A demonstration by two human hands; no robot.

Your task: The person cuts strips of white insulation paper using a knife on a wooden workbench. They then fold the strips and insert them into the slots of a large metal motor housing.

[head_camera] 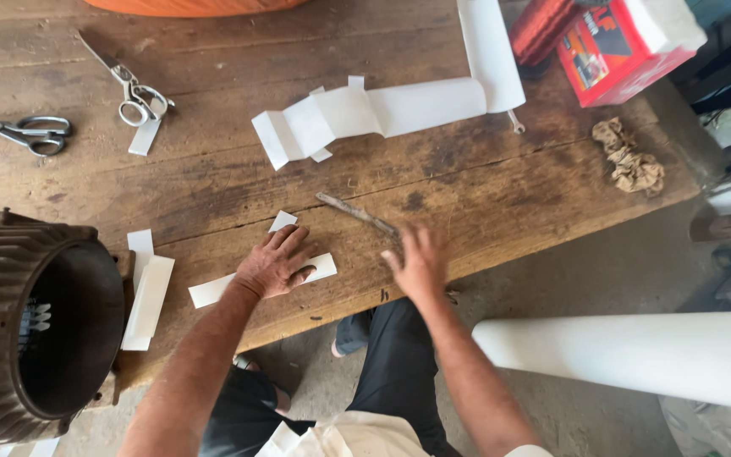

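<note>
- Head view, looking down on a worn wooden table (pixel 213 182): my left hand (pixel 274 264) lies flat, fingers spread, pressing a white paper strip (pixel 213 291) near the table's front edge; nothing is clasped.
- My right hand (pixel 419 262) is blurred, fingers spread loose, gripping nothing, its fingertips at the near end of a thin metal rod (pixel 357 214) that lies slantwise on the wood.
- A small paper scrap (pixel 282 222) sits just beyond my left fingers.
- Further back lies a long folded paper sheet (pixel 382 110).
- Two scissors (pixel 31 133) rest far left.
- A ribbed motor housing (pixel 35 326) stands at the left edge, more strips beside it.
- A red box (pixel 615 51) and a crumpled rag (pixel 632 161) occupy the right.
</note>
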